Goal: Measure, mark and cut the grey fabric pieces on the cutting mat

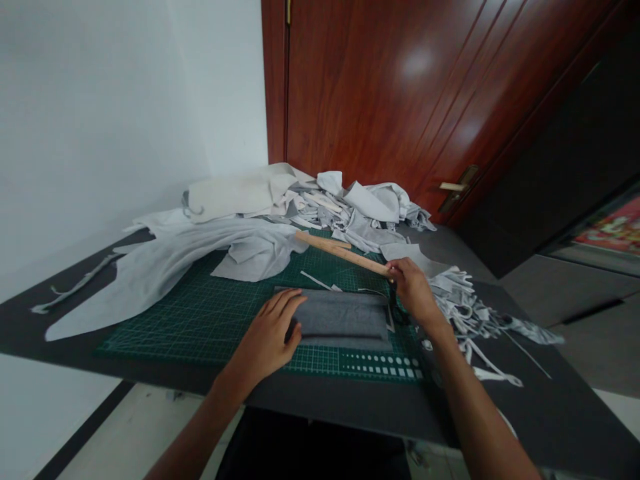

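Observation:
A folded dark grey fabric piece (pixel 343 319) lies on a green cutting mat (pixel 200 320). My left hand (pixel 270 337) rests flat on the fabric's left end, fingers stretched out. My right hand (pixel 413 287) is closed at the fabric's right edge; it grips the near end of a wooden ruler (pixel 340 252), which runs back and left over the mat. Something dark, perhaps scissor handles, shows under that hand, but I cannot make it out.
A heap of light grey cloth scraps (pixel 300 200) fills the back of the dark table (pixel 550 413). A long pale cloth sheet (pixel 150 273) spreads left. Thin strips (pixel 475 313) lie right of the mat. A red-brown door (pixel 400 93) stands behind.

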The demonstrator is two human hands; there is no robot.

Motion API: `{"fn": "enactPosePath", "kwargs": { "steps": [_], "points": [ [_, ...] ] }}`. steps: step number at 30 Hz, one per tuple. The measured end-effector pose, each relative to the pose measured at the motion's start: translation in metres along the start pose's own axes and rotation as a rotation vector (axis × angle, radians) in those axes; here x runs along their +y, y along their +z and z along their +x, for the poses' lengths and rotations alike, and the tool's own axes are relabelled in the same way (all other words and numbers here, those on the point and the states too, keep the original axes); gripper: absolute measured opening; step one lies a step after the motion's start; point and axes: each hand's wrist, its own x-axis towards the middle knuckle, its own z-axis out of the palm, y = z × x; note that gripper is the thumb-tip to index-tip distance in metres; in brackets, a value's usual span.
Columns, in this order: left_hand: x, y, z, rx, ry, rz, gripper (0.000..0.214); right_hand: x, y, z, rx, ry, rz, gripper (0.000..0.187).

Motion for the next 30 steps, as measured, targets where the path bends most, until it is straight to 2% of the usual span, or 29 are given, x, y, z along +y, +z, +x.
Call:
{"fn": "enactPosePath", "kwargs": {
  "steps": [3,6,8,10,12,14,17,20,25,30],
  "points": [
    [-0.005,0.001,0.001,0.036,-0.048,-0.005,0.046,-0.006,-0.004,-0.002,0.043,-0.005,0.073,0.020],
    [-0.007,0.000,0.003,0.073,-0.086,-0.011,0.042,-0.011,-0.006,-0.005,-0.036,-0.031,0.180,0.021],
    [-0.006,-0.004,0.003,0.155,-0.106,-0.027,0.031,-0.016,-0.004,-0.008,-0.123,-0.045,0.237,0.022],
    [-0.004,-0.010,0.003,0.289,-0.116,-0.056,0.020,-0.022,0.001,-0.011,-0.203,-0.070,0.280,0.022],
    [-0.002,-0.015,0.001,0.412,-0.091,-0.091,0.019,-0.030,0.009,-0.013,-0.274,-0.096,0.309,0.022],
    [0.001,-0.019,-0.002,0.456,-0.034,-0.118,0.020,-0.039,0.017,-0.016,-0.339,-0.110,0.329,0.022],
    [0.004,-0.020,-0.004,0.415,0.011,-0.108,0.019,-0.048,0.027,-0.019,-0.434,-0.126,0.348,0.022],
    [0.003,-0.017,-0.003,0.336,-0.029,-0.075,0.018,-0.052,0.033,-0.022,-0.496,-0.131,0.338,0.024],
    [-0.007,-0.010,0.001,0.189,-0.111,-0.001,0.017,-0.048,0.036,-0.023,-0.517,-0.104,0.316,0.026],
    [-0.016,-0.002,0.001,0.034,-0.078,-0.004,0.023,-0.046,0.033,-0.024,-0.546,-0.110,0.312,0.018]
  ]
}}
